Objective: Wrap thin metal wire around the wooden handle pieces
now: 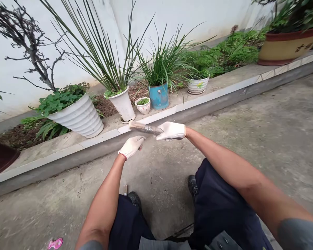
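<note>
My right hand (171, 131), in a white glove, is closed around one end of a long, narrow brownish thing (146, 128) with a shiny, plastic-like covering. Its paler far end points left toward the ledge; its exact kind cannot be made out. Lower and to the left is my left hand (131, 146), gloved in white with a red cuff edge. Its fingers are curled together, apart from the long thing, and whatever they may hold is hidden. Both hands are in the air over the concrete, in front of the planter ledge.
Along the tiled ledge (156, 117) stand a ribbed white pot (78, 118), a tall white pot (122, 106), a small bowl pot (143, 108), a blue pot (159, 98) and a large yellow planter (284, 48). A pink object (55, 243) and a small brush-like item (125, 190) lie on the ground.
</note>
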Available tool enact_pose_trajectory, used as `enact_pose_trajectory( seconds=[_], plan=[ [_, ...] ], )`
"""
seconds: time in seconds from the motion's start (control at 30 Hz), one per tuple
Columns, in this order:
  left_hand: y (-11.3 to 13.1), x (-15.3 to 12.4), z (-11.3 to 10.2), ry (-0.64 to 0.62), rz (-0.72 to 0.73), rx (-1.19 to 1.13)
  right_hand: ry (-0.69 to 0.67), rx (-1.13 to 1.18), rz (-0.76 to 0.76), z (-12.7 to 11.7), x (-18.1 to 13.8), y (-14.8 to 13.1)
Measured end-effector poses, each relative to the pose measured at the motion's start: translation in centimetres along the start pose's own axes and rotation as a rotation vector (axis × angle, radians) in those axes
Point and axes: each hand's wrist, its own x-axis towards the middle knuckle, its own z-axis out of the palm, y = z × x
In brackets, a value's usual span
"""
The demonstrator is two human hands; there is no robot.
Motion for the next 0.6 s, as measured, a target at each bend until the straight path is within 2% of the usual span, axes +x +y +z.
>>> enact_pose_trajectory(
  seconds=[0.07, 0.17, 0.3, 0.4, 0.47, 0.6],
  plan=[
    [-0.8, 0.5, -0.2, 0.038, 0.019, 0.037, -0.129, -0.133, 0.010, 0.5, -0.4, 0.0],
    [-1.4, 0.6, -0.3, 0.002, 0.026, 0.141, -0.285, -0.443, 0.090, 1.7, -0.2, 0.4],
    [-0.8, 0.1, 0.8, -0.113, 0.020, 0.357, -0.347, -0.626, 0.159, 4.0, 1.1, 1.4],
    [0.2, -0.2, 1.9, -0.153, 0.060, 0.508, -0.285, -0.819, 0.217, 5.1, 2.4, 2.2],
    [0.8, -0.3, 2.5, -0.182, 0.045, 0.537, -0.156, -0.922, 0.272, 5.0, 3.3, 2.6],
    [1.6, -0.6, 2.6, -0.130, -0.002, 0.432, 0.090, -0.872, 0.322, 3.4, 4.6, 2.9]
  ],
)
